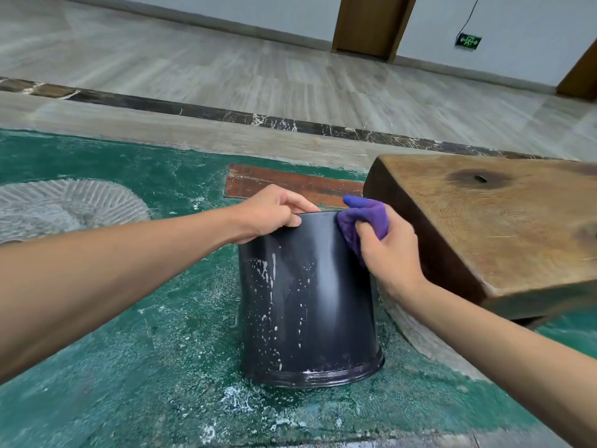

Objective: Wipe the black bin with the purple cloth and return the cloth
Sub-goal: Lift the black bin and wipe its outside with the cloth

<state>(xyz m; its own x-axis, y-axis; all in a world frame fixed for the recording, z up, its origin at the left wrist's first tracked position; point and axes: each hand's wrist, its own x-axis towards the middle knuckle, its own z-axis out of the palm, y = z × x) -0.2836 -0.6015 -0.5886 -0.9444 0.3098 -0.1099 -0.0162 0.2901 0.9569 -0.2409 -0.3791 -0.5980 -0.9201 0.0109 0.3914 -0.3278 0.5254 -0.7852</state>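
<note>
The black bin (307, 299) stands upside down on the green floor, its rim at the bottom, its side flecked with white splashes. My left hand (271, 213) grips the bin's upper edge at the left. My right hand (386, 250) holds the bunched purple cloth (363, 221) and presses it against the bin's upper right side.
A thick wooden slab (491, 227) stands close to the right of the bin, almost touching my right hand. A reddish plank (290, 184) lies behind the bin. The green floor (145, 350) is worn and dusty, with a grey patch (64, 205) at the left.
</note>
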